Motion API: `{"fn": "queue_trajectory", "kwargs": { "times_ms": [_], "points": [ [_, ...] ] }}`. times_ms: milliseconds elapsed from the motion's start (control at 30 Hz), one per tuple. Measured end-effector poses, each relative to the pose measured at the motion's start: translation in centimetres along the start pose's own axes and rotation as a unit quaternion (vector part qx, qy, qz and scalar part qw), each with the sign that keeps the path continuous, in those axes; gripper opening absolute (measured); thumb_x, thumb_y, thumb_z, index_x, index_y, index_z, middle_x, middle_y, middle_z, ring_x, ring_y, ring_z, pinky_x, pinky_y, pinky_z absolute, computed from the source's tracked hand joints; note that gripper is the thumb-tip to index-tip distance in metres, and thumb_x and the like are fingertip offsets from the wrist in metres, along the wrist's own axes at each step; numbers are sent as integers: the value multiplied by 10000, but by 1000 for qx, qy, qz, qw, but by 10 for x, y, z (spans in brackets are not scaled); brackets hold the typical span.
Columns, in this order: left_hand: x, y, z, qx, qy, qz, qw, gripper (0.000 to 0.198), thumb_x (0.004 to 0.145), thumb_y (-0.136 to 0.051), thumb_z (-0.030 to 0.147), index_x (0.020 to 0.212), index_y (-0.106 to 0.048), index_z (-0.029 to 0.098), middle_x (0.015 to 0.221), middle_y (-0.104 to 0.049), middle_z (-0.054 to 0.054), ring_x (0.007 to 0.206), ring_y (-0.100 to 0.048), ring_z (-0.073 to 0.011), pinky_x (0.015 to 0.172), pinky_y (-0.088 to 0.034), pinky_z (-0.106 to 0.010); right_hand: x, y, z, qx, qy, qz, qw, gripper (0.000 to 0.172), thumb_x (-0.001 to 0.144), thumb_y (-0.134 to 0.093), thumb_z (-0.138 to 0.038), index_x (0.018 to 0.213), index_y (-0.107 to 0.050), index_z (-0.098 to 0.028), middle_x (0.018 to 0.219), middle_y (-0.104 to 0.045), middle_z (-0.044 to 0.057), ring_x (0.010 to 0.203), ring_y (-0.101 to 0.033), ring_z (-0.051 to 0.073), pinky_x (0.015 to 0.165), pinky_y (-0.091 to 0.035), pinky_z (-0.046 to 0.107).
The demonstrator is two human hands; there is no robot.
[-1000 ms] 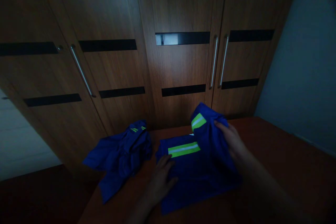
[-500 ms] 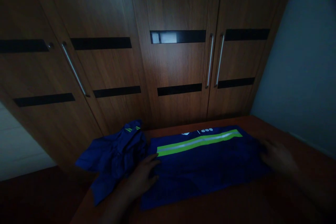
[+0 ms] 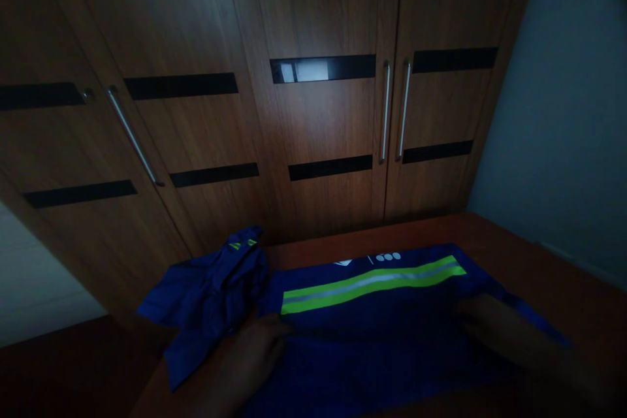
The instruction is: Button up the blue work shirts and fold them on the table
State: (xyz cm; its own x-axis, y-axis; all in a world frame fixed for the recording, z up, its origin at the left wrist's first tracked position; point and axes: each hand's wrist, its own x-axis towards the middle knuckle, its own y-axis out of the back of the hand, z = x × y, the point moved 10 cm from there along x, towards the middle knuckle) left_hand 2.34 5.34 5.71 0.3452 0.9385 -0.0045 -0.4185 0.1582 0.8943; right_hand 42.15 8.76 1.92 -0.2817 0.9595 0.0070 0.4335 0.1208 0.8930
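Observation:
A blue garment (image 3: 372, 320) with a lime and silver reflective stripe lies spread flat on the brown table (image 3: 529, 255). My left hand (image 3: 257, 349) rests on the garment's left edge, fingers lying flat as far as the dim light shows. My right hand (image 3: 494, 333) lies on the garment's right part, its fingers too dark to make out. A second blue garment (image 3: 210, 297) sits crumpled at the table's left end, just left of my left hand.
Behind the table stands a dark wooden wardrobe (image 3: 313, 117) with long metal handles (image 3: 385, 111). A grey wall (image 3: 563, 111) rises on the right. The crumpled garment hangs over the table's left edge above the floor (image 3: 73, 372).
The folded-over part of the garment was laid out to the right, so the stripe now runs full width. My right hand came down flat on the cloth; my left hand slid nearer.

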Motion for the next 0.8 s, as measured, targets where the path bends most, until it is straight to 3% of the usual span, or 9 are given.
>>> {"fn": "queue_trajectory", "kwargs": {
  "times_ms": [67,133,300,367,433,500,600,700,800],
  "points": [
    [-3,5,5,-31,-15,-28,999,301,830,-436,162,842,-704,297,943,-691,18,870,-637,-169,772,-450,-251,-1,11,-4,47,-10,-41,998,310,722,-458,-176,821,-733,-277,766,-728,39,666,-668,199,649,-504,294],
    [5,21,6,-38,-13,-10,999,279,841,-446,200,820,-711,286,920,-705,12,866,-647,-183,772,-458,-260,10,35,-8,61,-26,-28,997,318,731,-434,-194,835,-727,-260,677,-707,30,601,-649,191,593,-486,284],
    [59,100,-5,-97,52,203,973,321,882,-421,340,1052,-664,218,968,-713,-53,915,-659,-234,814,-502,-345,70,127,-39,18,-23,221,975,382,753,-446,-256,1049,-684,-218,959,-716,80,862,-658,251,814,-493,373],
    [78,128,1,-108,39,307,945,377,849,-485,306,1196,-574,189,1141,-650,-83,1081,-598,-242,930,-466,-384,95,141,-63,28,28,272,961,490,754,-480,-259,1231,-575,-202,1151,-654,81,1065,-593,259,948,-444,397],
    [92,138,15,-74,7,362,929,511,817,-540,278,1309,-463,167,1360,-486,-117,1282,-429,-263,1059,-356,-425,114,137,-85,27,84,284,955,574,772,-483,-265,1340,-458,-183,1291,-564,87,1206,-497,254,1032,-380,420],
    [101,125,27,-29,-18,349,937,550,819,-540,272,1342,-416,154,1461,-345,-129,1360,-309,-267,1110,-282,-428,124,120,-96,7,121,268,956,606,792,-470,-269,1384,-384,-167,1362,-492,101,1279,-420,243,1076,-332,431],
    [104,76,29,28,-18,247,968,508,834,-514,271,1322,-443,150,1460,-345,-133,1348,-331,-261,1109,-291,-406,123,76,-89,-40,141,216,965,603,801,-471,-267,1381,-376,-133,1391,-448,132,1312,-372,237,1102,-296,423],
    [93,22,16,92,1,138,986,535,815,-549,309,1319,-461,152,1419,-409,-150,1310,-382,-289,1080,-324,-413,109,32,-61,-99,116,162,975,588,795,-507,-283,1351,-426,-110,1385,-442,162,1307,-373,266,1090,-309,421],
    [79,-6,2,164,25,92,982,480,828,-529,324,1283,-497,175,1333,-490,-158,1203,-484,-313,977,-413,-438,97,7,-24,-169,41,129,976,613,767,-553,-277,1343,-443,-101,1354,-454,201,1250,-429,324,1019,-376,457]
  ]
}}
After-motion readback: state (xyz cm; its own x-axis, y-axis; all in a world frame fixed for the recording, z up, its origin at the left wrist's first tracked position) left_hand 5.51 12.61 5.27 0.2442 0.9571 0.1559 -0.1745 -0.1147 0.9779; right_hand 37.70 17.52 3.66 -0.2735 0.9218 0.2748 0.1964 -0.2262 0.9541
